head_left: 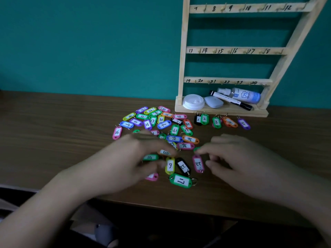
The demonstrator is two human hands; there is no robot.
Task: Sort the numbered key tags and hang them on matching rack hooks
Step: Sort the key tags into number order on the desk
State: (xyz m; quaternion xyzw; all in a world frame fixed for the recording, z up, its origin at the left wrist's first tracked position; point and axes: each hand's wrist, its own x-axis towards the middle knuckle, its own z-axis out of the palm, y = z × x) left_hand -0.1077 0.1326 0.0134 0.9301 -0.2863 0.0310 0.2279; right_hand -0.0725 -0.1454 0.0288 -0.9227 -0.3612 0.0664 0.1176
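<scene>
A loose pile of coloured numbered key tags (161, 122) lies on the brown table (53, 131). Both hands hover blurred over its near part. My left hand (129, 158) spreads its fingers over tags, next to an orange tag marked 8 (165, 152) and a yellow tag marked 9 (170, 165). My right hand (238, 156) has its fingertips by a pink tag marked 22 (198, 163); whether it pinches a tag is unclear. A green tag marked 11 (180, 180) lies nearest me. Tags 1 to 5 (216, 122) sit in a row before the wooden hook rack (184, 51), whose visible hooks are bare.
The rack's base shelf holds a white lid (193, 102), a pale oval object (213, 102), a black marker (231, 100) and a spray bottle (241, 94). A teal wall stands behind. The table's front edge runs just under my forearms.
</scene>
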